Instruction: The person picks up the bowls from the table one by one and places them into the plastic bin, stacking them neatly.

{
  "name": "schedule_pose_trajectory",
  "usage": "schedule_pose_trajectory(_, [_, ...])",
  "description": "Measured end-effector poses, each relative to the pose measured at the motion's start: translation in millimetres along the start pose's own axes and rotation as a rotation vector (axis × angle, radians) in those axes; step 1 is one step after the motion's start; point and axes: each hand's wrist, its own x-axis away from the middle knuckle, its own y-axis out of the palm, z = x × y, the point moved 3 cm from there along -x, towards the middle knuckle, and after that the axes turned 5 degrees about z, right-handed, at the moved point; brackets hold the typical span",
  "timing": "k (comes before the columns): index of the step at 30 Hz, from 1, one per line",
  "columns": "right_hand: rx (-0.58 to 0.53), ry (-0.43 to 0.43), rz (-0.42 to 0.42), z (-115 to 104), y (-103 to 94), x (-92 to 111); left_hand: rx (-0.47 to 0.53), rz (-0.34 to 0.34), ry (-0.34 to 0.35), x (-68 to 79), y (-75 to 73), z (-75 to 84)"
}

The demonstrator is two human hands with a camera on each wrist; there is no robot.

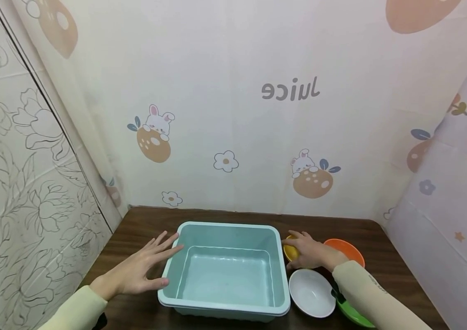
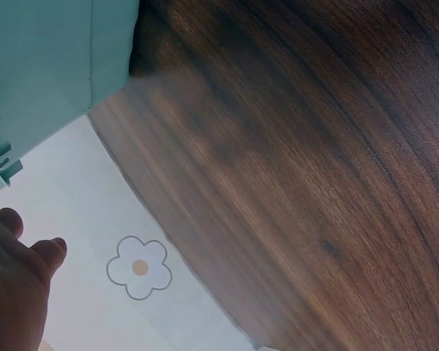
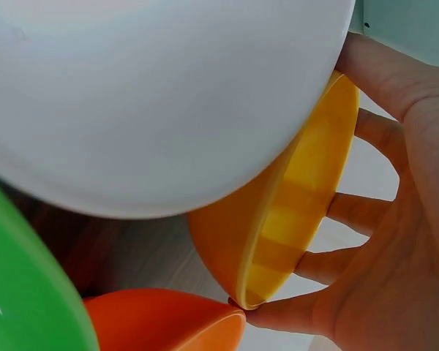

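A pale teal plastic basin [image 1: 227, 279] stands in the middle of the table with nothing in it. At its left rim, my left hand [image 1: 144, 270] spreads straight fingers over the edge; the left wrist view catches only part of that hand [image 2: 14, 285]. On the basin's right, my right hand [image 1: 308, 251] spans a small yellow bowl [image 1: 290, 253] from above. The right wrist view has the thumb and fingers spread round the yellow bowl's rim [image 3: 307, 197]. Close by, a white bowl [image 3: 146, 110] covers part of the yellow one.
An orange bowl [image 1: 347, 250] lies behind the right wrist, and a green bowl [image 1: 355, 315] is partly hidden under the right forearm. The white bowl [image 1: 313, 293] sits against the basin's right side. A patterned curtain [image 1: 225, 114] hangs behind the dark wooden table [image 1: 151, 229].
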Motion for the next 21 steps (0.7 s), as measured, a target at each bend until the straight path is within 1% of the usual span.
schedule_pose_trajectory(6, [0.02, -0.012, 0.016, -0.2, 3.0, -0.9, 0.005, -0.003, -0.008, 1.3, -0.1, -0.6])
schedule_pose_trajectory(10, [0.037, -0.01, 0.008, -1.9, 1.0, -1.4, 0.015, -0.012, -0.007, 0.5, -0.5, -0.5])
schedule_pose_trajectory(16, [0.062, -0.015, 0.02, -3.5, -10.4, -2.6, 0.012, -0.023, -0.002, -0.4, -0.1, -1.7])
schedule_pose_trajectory(21, [0.091, -0.023, 0.036, -1.3, -20.6, -5.0, 0.016, -0.013, -0.007, 0.9, 1.5, -2.5])
